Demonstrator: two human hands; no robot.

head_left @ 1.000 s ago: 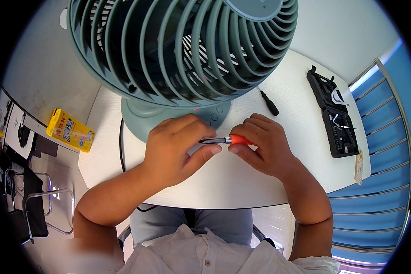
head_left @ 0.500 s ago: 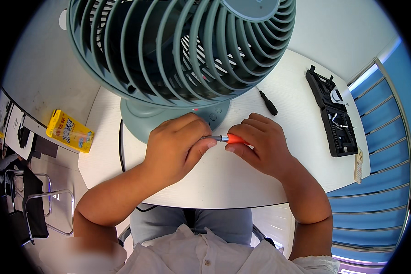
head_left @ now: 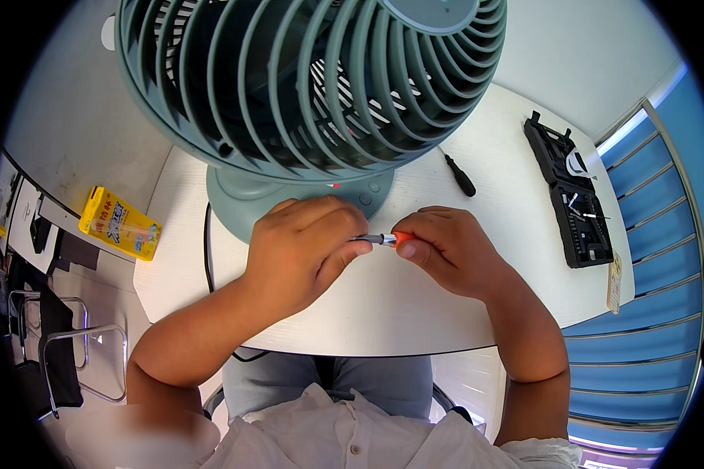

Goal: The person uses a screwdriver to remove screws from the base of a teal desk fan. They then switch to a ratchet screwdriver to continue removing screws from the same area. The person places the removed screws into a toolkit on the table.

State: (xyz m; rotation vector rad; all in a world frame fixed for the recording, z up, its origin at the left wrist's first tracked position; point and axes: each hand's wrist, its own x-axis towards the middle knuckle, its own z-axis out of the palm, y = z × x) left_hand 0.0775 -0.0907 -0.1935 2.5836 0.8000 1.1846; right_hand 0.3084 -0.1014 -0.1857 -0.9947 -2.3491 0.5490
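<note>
A screwdriver (head_left: 386, 239) with an orange handle and a silver collar lies level between my hands, above the white table. My left hand (head_left: 301, 246) is closed, thumb and fingers pinching its metal shank end; the tip is hidden in the fingers. Wrapped round the orange handle is my right hand (head_left: 446, 248), covering most of it. Just beyond both hands stands a grey-green fan (head_left: 321, 102) with a slatted round grille on a round base (head_left: 235, 205) with small buttons.
Right of the fan's base lies a black-handled screwdriver (head_left: 460, 175). An open black tool case (head_left: 579, 227) with bits sits at the table's right side, near a railing (head_left: 665, 258). A yellow package (head_left: 120, 223) is at the left; a black cable (head_left: 208, 250) runs off the table (head_left: 368, 324).
My right hand has shifted slightly down and right, its fingers curling further over the orange handle, so less of the handle shows. My left hand stays nearly still.
</note>
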